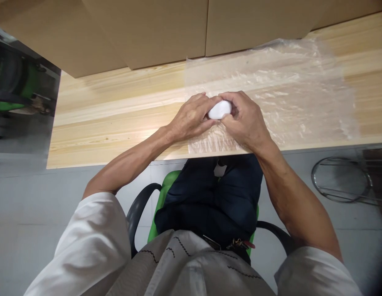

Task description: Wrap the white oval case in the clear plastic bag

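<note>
Both my hands meet over the near edge of a pale wooden table (111, 123). My left hand (191, 117) and my right hand (245, 119) are closed round a small smooth white oval object (220, 109), gripping it from either side. They rest on a sheet of clear crinkled plastic film (280, 86) spread over the table's right half. Part of the white object is hidden by my fingers.
Brown cardboard boxes (148, 28) stand along the table's far side. I sit on a green chair (166, 189) with black armrests. A round metal stool frame (341, 181) stands on the grey tiled floor at the right. Dark and green items lie at far left.
</note>
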`<act>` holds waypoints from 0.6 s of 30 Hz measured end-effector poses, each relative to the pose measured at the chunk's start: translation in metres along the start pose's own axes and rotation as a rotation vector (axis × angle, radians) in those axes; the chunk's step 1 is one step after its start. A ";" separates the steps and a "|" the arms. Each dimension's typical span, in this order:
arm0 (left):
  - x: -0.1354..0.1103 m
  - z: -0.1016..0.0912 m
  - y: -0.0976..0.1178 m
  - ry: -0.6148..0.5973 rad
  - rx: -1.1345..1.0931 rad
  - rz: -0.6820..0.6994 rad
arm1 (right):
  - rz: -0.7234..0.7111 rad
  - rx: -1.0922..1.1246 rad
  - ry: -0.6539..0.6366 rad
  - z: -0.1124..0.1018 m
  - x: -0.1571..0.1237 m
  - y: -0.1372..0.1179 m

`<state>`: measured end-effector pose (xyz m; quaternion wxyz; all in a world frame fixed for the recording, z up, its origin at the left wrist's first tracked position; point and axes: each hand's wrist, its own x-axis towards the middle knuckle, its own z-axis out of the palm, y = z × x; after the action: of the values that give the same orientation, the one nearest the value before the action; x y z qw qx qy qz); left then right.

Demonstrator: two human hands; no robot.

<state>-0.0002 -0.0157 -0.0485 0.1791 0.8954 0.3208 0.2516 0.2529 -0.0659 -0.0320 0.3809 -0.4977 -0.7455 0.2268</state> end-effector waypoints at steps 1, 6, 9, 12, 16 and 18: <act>0.000 -0.001 0.000 0.000 0.006 -0.003 | 0.006 0.010 0.002 0.000 0.000 0.000; 0.001 -0.007 0.002 -0.016 0.000 -0.020 | 0.015 0.054 0.010 -0.001 -0.002 0.004; 0.001 -0.009 0.004 -0.005 -0.034 -0.022 | -0.006 0.052 -0.012 -0.002 -0.002 0.004; 0.001 -0.011 0.005 0.010 -0.057 -0.031 | -0.048 0.012 -0.035 -0.002 -0.002 0.003; -0.002 -0.014 0.005 0.012 -0.091 -0.063 | -0.053 -0.054 -0.067 0.000 -0.003 -0.003; -0.004 -0.016 0.004 -0.001 -0.120 -0.072 | -0.058 -0.107 -0.087 0.000 -0.005 -0.007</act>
<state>-0.0102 -0.0187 -0.0357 0.2416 0.8709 0.3372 0.2635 0.2494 -0.0735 -0.0287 0.3273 -0.4851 -0.7866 0.1969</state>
